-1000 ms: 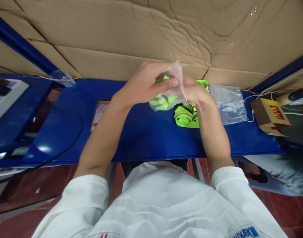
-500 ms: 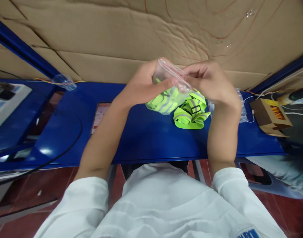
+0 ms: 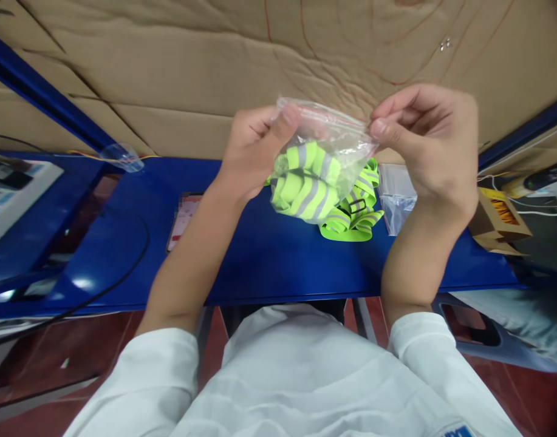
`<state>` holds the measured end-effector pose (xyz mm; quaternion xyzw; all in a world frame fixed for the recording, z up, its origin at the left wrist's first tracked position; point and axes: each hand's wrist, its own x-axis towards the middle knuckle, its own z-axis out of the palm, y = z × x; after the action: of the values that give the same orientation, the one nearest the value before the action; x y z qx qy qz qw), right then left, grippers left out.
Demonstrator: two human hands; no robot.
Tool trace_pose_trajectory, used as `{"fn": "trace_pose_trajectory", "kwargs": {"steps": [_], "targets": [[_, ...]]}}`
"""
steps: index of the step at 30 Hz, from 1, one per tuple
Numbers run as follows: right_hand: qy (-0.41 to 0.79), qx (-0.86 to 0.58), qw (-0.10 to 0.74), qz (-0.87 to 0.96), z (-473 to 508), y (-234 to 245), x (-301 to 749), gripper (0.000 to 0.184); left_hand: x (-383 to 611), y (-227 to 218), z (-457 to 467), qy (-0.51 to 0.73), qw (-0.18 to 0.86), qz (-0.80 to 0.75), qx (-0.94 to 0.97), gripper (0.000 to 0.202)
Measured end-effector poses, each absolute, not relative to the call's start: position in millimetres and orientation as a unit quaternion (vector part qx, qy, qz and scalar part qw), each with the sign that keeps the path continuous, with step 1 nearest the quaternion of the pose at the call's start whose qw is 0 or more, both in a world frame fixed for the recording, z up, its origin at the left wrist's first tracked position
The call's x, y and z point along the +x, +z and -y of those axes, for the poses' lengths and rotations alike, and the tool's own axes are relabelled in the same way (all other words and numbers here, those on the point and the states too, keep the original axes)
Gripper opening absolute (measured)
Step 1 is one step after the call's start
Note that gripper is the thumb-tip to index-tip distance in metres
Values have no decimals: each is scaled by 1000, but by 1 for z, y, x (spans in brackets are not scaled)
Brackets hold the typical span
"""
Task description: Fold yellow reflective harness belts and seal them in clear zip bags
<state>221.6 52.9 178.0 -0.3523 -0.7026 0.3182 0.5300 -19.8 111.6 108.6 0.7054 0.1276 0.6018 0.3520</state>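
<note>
A clear zip-lock bag [image 3: 351, 158] hangs above the blue table between my two hands. Inside it lies a rolled neon-yellow reflective strap [image 3: 308, 191] with grey stripes. My left hand [image 3: 260, 142] pinches the bag's upper left corner, thumb on the near side. At the upper right end of the zip, my right hand [image 3: 430, 136] grips the edge between thumb and fingers. Behind and below the bag, a second yellow reflective strap [image 3: 351, 224] with a black buckle rests coiled on the table, partly hidden by the bag.
Clear plastic bags [image 3: 396, 200] lie right of the loose strap. A phone [image 3: 184, 221] is by my left forearm. An open cardboard box [image 3: 499, 221] stands at the right, near white cables. A clear plastic cup [image 3: 123, 158] lies at the back left. Cardboard [image 3: 178, 67] lines the back.
My right hand has moved right and up along the bag's top edge, stretching the zip flat. The bag's contents now show more fully, and the clear bags on the table are less covered.
</note>
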Motion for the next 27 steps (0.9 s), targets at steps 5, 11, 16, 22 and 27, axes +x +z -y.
{"fn": "trace_pose_trajectory", "kwargs": {"steps": [5, 11, 16, 22, 27], "targets": [[291, -378, 488, 731, -44, 181, 216, 30, -11, 122, -94, 688, 361, -195, 599, 31], [281, -350, 492, 746, -50, 177, 210, 26, -18, 122, -102, 656, 389, -161, 626, 42], [256, -348, 486, 759, -54, 175, 217, 20, -32, 122, -106, 589, 399, -189, 677, 53], [188, -347, 520, 758, -49, 179, 221, 33, -31, 133, -95, 599, 373, -186, 683, 32], [231, -327, 482, 780, -51, 177, 225, 31, -29, 141, -88, 720, 317, -193, 586, 14]]}}
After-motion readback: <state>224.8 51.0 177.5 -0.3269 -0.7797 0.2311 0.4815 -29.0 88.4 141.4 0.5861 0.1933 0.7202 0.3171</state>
